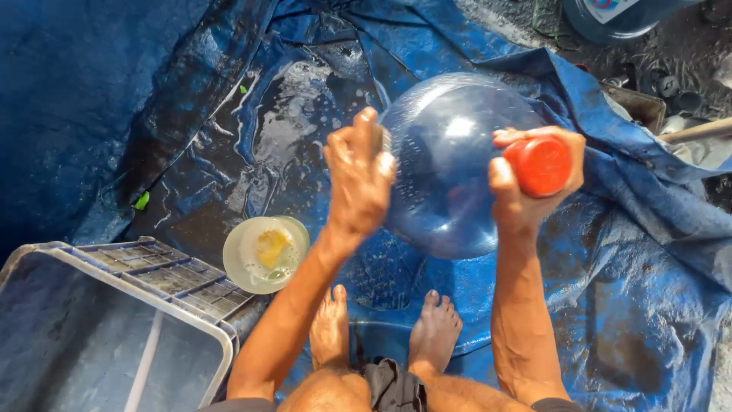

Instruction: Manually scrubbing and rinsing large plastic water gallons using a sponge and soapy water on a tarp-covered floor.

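Observation:
A large clear blue water jug (450, 175) lies tilted on its side above a wet blue tarpaulin (633, 252). Its red cap (540, 164) points toward me. My right hand (518, 194) is wrapped around the jug's neck and the red cap. My left hand (357, 183) presses against the jug's left side, wet and blurred, fingers curled over what looks like a small grey pad (380, 139). My bare feet (435, 332) stand on the tarpaulin below the jug.
A white bowl (244, 263) holding soapy water and a yellow sponge (272, 246) sits left of my left arm. A grey plastic crate (152, 278) fills the lower left. Another blue jug (610, 15) and a brown box (637, 105) are at the top right.

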